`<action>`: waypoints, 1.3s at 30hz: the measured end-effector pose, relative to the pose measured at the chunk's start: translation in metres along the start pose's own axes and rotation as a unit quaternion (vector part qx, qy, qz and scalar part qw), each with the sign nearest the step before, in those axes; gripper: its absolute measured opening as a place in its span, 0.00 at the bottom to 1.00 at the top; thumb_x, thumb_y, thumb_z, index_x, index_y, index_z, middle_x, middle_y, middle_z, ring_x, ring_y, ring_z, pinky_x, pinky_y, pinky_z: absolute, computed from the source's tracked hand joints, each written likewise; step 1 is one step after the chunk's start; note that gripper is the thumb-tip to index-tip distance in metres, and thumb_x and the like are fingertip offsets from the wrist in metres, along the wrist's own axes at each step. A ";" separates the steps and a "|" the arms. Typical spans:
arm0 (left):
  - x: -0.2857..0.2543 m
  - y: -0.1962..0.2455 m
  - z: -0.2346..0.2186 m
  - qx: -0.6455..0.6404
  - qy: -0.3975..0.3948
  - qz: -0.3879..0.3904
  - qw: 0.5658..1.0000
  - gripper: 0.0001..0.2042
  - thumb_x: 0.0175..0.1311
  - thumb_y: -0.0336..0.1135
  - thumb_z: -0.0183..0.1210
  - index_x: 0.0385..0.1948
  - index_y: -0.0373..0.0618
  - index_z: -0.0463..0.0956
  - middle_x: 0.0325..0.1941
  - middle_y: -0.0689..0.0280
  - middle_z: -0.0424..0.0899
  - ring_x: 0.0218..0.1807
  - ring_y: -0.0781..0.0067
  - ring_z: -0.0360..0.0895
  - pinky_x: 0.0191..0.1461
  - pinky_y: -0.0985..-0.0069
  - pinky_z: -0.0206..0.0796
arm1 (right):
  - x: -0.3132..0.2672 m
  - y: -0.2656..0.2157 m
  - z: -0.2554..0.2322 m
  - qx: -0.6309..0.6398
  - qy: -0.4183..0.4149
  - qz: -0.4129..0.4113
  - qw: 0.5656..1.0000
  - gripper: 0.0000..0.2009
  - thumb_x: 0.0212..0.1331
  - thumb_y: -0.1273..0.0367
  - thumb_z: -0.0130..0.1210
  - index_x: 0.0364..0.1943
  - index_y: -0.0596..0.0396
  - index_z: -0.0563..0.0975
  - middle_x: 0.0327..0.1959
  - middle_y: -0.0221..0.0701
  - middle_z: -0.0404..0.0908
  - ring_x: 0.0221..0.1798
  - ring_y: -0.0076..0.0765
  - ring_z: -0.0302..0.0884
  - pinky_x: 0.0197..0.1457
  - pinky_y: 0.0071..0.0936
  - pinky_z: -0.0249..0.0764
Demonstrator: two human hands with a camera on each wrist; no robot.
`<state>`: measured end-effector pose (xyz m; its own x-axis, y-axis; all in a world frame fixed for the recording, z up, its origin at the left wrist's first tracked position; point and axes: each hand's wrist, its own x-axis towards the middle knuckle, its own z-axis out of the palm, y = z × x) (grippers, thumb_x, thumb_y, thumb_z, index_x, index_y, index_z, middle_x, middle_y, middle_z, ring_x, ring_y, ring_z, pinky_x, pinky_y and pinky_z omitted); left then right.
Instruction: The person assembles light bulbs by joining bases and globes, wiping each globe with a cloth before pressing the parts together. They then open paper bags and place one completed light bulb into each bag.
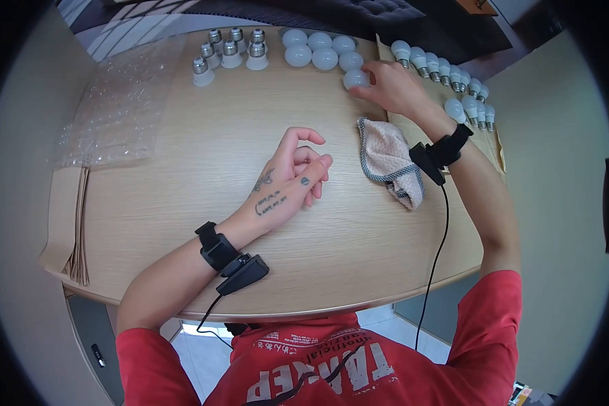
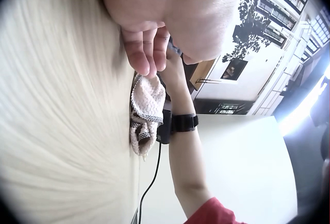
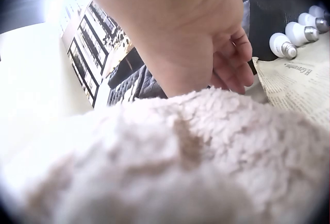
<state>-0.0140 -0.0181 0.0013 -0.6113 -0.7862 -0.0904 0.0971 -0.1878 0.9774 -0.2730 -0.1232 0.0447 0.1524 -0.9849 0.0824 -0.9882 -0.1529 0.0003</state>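
Note:
In the head view my right hand (image 1: pixel 394 86) pinches a white bulb globe (image 1: pixel 356 79) between thumb and fingers, at the near end of a cluster of similar globes (image 1: pixel 325 59). My left hand (image 1: pixel 292 172) rests near the middle of the table, fingers loosely curled and holding nothing. A pink cloth (image 1: pixel 388 152) with a grey edge lies between the hands, by the right wrist. The right wrist view has the cloth (image 3: pixel 206 141) large in front, with the right hand (image 3: pixel 180 33) beyond it; the globe is hidden there. The left wrist view shows the left hand's fingers (image 2: pixel 147 51) hanging loosely.
Several metal-capped white bases (image 1: pixel 230 55) stand at the back left. Whole bulbs (image 1: pixel 444 68) lie in rows on printed paper (image 3: pixel 299 80) at the right. Clear bubble wrap (image 1: pixel 118 101) and folded brown paper (image 1: pixel 66 223) are at the left. A black cable (image 1: pixel 440 247) hangs from the right wrist camera.

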 end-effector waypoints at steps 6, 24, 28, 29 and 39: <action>0.001 -0.002 -0.002 -0.040 0.012 0.003 0.999 0.14 0.76 0.39 0.47 0.56 0.44 0.62 0.33 0.67 0.74 0.28 0.81 0.73 0.29 0.84 0.66 | -0.028 -0.027 -0.032 0.134 0.083 -0.067 0.985 0.25 0.51 0.55 0.65 0.48 0.60 0.81 0.39 0.43 0.85 0.43 0.49 0.82 0.46 0.41 0.77; 0.004 -0.011 -0.010 -0.185 0.017 0.040 0.982 0.14 0.73 0.44 0.54 0.49 0.44 0.72 0.42 0.64 0.80 0.41 0.75 0.78 0.38 0.78 0.70 | -0.099 -0.074 -0.020 0.277 0.158 -0.202 0.926 0.23 0.51 0.58 0.67 0.46 0.60 0.79 0.38 0.40 0.83 0.42 0.45 0.81 0.48 0.37 0.75; 0.004 -0.011 -0.007 -0.195 0.023 0.044 0.980 0.12 0.71 0.42 0.56 0.44 0.43 0.75 0.41 0.65 0.81 0.42 0.76 0.78 0.40 0.78 0.70 | -0.092 -0.033 -0.030 0.287 0.188 -0.102 0.934 0.23 0.55 0.56 0.66 0.48 0.59 0.80 0.38 0.40 0.85 0.41 0.42 0.83 0.45 0.35 0.77; 0.004 -0.013 -0.007 -0.185 0.021 0.044 0.982 0.12 0.72 0.42 0.55 0.44 0.43 0.75 0.41 0.65 0.81 0.42 0.75 0.78 0.40 0.78 0.70 | -0.086 -0.002 -0.034 0.256 0.228 -0.009 0.939 0.23 0.56 0.55 0.65 0.48 0.59 0.80 0.38 0.41 0.85 0.42 0.42 0.84 0.45 0.34 0.78; 0.004 -0.014 -0.008 -0.149 0.015 0.043 0.988 0.12 0.73 0.42 0.53 0.44 0.42 0.73 0.40 0.63 0.80 0.42 0.74 0.77 0.40 0.78 0.69 | -0.089 0.199 0.003 -0.152 -0.004 0.332 0.931 0.25 0.62 0.49 0.52 0.47 0.59 0.81 0.48 0.48 0.82 0.52 0.53 0.80 0.54 0.45 0.76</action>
<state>-0.0122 -0.0233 -0.0146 -0.5668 -0.8236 -0.0195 0.3777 -0.2808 0.8823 -0.4833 -0.0666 0.0348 -0.4941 -0.8552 0.1565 -0.8228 0.5181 0.2336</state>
